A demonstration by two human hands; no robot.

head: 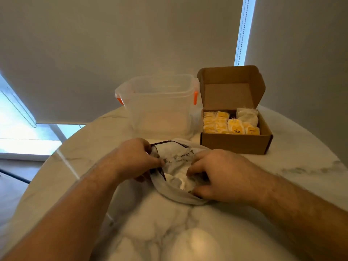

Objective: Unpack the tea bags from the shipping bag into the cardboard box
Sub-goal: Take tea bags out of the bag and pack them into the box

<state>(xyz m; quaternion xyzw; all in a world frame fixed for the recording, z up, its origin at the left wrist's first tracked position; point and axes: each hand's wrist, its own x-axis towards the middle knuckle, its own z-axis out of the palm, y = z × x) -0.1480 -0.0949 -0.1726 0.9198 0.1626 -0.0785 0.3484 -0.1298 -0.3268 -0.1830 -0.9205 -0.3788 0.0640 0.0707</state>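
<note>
Reaching into the shipping bag [175, 165], your right hand [216, 176] hides much of what it is doing. Its fingers curl over the bag's right rim with the tips dipped into the opening, and the thumb lies against the near fold. So it grips the bag's edge, but whether anything is caught between the fingers cannot be told. Your left hand [135, 159] is curled round the bag's left edge, pinching the film, and its fingertips are tucked out of sight behind the fold. The print on the bag's inner face is blurred and cannot be read. The pale crumpled shapes [177, 180] inside the mouth are too soft to name with certainty. The bag itself is thin white film with a dark line along its rim. It is pulled wide open and lies on the marble table [169, 232] just in front of you, between your two hands. Beyond it to the right stands the cardboard box [235, 145], its lid tipped back. The box is nearly filled with yellow-labelled tea bags [220, 122], with a white bundle [247, 115] in its far right corner. Just left of the box is a clear plastic container [162, 112] with orange clips.
</note>
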